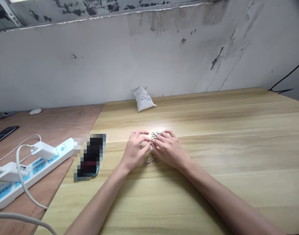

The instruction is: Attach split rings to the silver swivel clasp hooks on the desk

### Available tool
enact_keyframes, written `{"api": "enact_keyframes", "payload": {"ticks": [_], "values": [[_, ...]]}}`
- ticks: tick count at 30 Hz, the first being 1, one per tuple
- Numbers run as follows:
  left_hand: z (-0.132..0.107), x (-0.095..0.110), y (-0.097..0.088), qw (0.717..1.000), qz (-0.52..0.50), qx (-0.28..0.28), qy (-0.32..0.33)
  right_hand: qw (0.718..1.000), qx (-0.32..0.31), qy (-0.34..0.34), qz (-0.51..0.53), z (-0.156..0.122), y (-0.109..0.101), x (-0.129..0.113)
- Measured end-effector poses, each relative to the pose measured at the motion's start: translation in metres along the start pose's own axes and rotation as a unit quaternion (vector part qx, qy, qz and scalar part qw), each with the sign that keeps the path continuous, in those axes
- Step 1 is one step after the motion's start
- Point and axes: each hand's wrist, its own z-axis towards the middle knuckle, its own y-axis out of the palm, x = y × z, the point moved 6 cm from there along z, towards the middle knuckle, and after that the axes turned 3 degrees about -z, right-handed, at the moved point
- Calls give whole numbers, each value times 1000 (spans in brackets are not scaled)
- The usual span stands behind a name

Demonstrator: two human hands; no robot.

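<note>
I see my left hand (134,150) and right hand (167,148) meeting over a small heap of metal rings (152,153) on the pale wooden counter (225,147). Both hands are curled narrow, fingers bent in toward each other, fingertips pinching at the rings between them; the parts are too small for me to tell exactly which ring each hand grips. A few rings lie at the fingertips, and a short chain of them trails toward me between the wrists. The heap sits near the middle of the counter, in a bright spot of light.

Further back, close to the wall, a small white bag (144,98) stands sealed; I cannot tell what is in it. To my left lies a blurred dark item (90,156), and beyond it a white power strip (32,166) with chargers plugged in.
</note>
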Motion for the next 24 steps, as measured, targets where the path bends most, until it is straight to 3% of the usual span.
{"api": "enact_keyframes", "payload": {"ticks": [5, 11, 17, 24], "values": [[1, -1, -4, 1000, -6, -1, -4, 999, -17, -46, -7, 1, -3, 2], [3, -4, -6, 997, -50, -51, -40, 996, -18, -85, -9, 2, -16, 8], [2, -3, -14, 998, -57, -14, -34, 984, -26, -12, 176, 1, -6, 11], [2, 11, -16, 996, -80, -22, 15, 949, -13, 54, 309, 2, -7, 6]]}}
